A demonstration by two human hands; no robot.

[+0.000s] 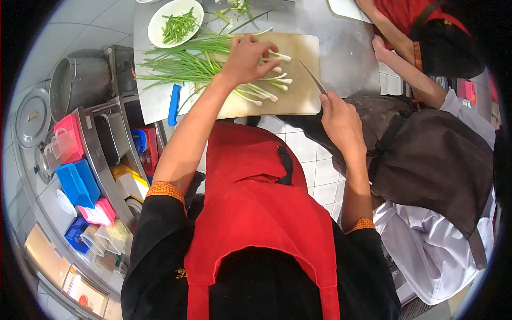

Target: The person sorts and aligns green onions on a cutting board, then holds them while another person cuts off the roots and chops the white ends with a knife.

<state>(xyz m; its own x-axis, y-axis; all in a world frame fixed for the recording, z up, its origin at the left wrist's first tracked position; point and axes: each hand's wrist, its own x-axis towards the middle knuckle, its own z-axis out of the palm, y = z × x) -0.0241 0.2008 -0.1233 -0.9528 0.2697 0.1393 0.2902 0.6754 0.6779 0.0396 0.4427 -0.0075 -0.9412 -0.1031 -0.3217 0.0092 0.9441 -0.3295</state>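
Observation:
A bunch of spring onions (pixel 186 63) lies across the cutting board (pixel 301 50), white bulbs to the right and green leaves trailing off to the left. Over the white stems rests my left hand (pixel 248 60), its thumb and fingers apart, touching the bunch. My right hand (pixel 342 120) is closed round the handle of a knife (pixel 313 78). The blade points up and left, above the board's right part and apart from the onions. Beyond the leaves stands a white bowl (pixel 154 32) holding chopped green pieces (pixel 178 26).
A blue-handled tool (pixel 174 105) lies at the near left of the metal table (pixel 346 48). Loose onion trimmings (pixel 234 13) are scattered at the back. Co-workers stand close on my right, one in a brown apron (pixel 432 160). Shelves with tubs and a large pot (pixel 80 82) are left.

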